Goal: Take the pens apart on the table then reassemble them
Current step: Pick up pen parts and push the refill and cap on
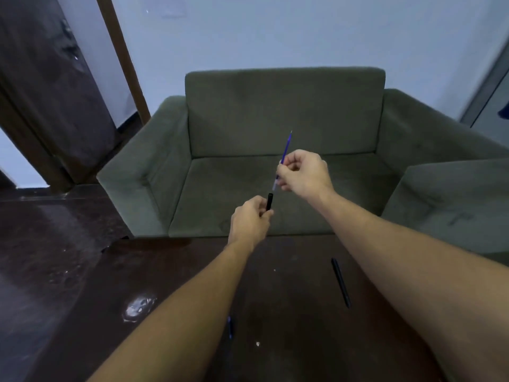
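In the head view, one pen is being held apart at the frame's middle: the left hand [249, 220] is gripping the black barrel [269, 201], and the right hand [303, 172] is pinching the blue refill [286, 146] just above it. Another black pen [341, 282] is lying on the table [275, 312], lower right, seemingly whole.
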